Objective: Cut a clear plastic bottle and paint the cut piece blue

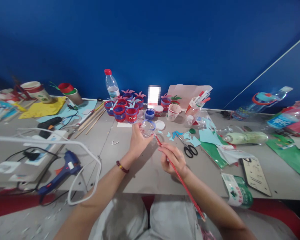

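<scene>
My left hand (138, 140), a beaded bracelet at its wrist, is closed around a clear plastic cup (148, 129) with blue paint along its rim. In my right hand (173, 159) is a long red paintbrush (181, 178), its tip at the right side of the cup. Just beyond the cup stands an open jar of blue paint (149, 114), beside a jar of red paint (158, 110). A white lid (159, 125) lies right of the cup. Several painted red and blue cups (119, 114) with paper leaves and eyes stand behind my left hand.
Black-handled scissors (190, 150) and blue paper scraps (195, 140) lie to the right. A blue glue gun (67, 168), a white cable (97, 160) and a power strip (37, 160) occupy the left. Plastic bottles (247, 137) lie farther right. A blue wall (150, 43) closes off the back.
</scene>
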`<state>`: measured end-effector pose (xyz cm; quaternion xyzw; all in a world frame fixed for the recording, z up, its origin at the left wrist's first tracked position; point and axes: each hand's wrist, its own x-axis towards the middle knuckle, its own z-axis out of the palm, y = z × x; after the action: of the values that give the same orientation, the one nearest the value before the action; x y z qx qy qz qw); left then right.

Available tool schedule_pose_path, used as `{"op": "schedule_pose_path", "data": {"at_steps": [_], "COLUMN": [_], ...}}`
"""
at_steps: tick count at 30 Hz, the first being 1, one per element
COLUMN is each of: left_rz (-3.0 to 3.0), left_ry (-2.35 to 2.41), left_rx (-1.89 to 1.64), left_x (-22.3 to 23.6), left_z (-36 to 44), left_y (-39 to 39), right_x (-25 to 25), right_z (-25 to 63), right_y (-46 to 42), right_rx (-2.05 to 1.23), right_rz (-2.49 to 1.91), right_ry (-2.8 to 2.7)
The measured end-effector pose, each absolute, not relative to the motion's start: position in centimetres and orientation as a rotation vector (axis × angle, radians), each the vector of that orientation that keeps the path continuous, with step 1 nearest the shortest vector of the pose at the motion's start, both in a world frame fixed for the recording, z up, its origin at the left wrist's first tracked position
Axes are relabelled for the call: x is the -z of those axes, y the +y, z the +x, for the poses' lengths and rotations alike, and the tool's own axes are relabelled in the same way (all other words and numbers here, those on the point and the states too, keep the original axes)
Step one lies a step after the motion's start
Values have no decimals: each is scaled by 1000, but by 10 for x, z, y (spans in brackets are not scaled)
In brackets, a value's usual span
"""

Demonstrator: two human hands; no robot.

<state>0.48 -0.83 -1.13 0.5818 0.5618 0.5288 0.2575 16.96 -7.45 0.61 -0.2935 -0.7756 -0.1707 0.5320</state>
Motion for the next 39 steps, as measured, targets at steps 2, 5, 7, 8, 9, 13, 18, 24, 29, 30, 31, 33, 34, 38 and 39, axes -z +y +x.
{"op": "schedule_pose_path", "data": {"at_steps": [2,5,7,8,9,13,18,24,29,30,31,33,34,38,39], "left_rz": [1596,1611,1607,1599,1587,1533,1507,1508,1518,1513,1506,1486,1473,1411,1397], "left_ry": [1548,1562,1559,1557,1558,1532,1470,1479,1486,1478,1470,1456,1451,1399,1377], "left_rx": [-1425,-1397,-1371,-1360,-1352,-1346,-1310,-1316,-1318,-1321,-1327,-1340,-1347,-1362,-1367], "left_x": [11,12,14,14,15,15,14,11,7,7,7,9,10,15,16], "left_z": [5,4,4,4,4,6,8,7,8,8,8,8,8,7,7], "left_y": [-8,-8,-7,-7,-6,-6,-8,-7,-8,-8,-8,-6,-5,-1,0], "right_x": [-7,-7,-7,-6,-6,-5,-2,-3,-7,-8,-8,-8,-8,-8,-8], "right_z": [169,169,169,169,169,169,167,168,168,168,168,169,169,170,170], "right_y": [-75,-76,-76,-76,-77,-77,-74,-70,-70,-70,-70,-70,-70,-69,-69], "right_rx": [410,408,373,345,314,263,267,217,228,230,232,234,233,238,241], "right_rz": [-695,-695,-700,-704,-708,-717,-723,-719,-737,-740,-739,-735,-736,-743,-739], "right_ry": [-1859,-1865,-1857,-1848,-1837,-1823,-1801,-1760,-1743,-1738,-1732,-1720,-1713,-1684,-1681]}}
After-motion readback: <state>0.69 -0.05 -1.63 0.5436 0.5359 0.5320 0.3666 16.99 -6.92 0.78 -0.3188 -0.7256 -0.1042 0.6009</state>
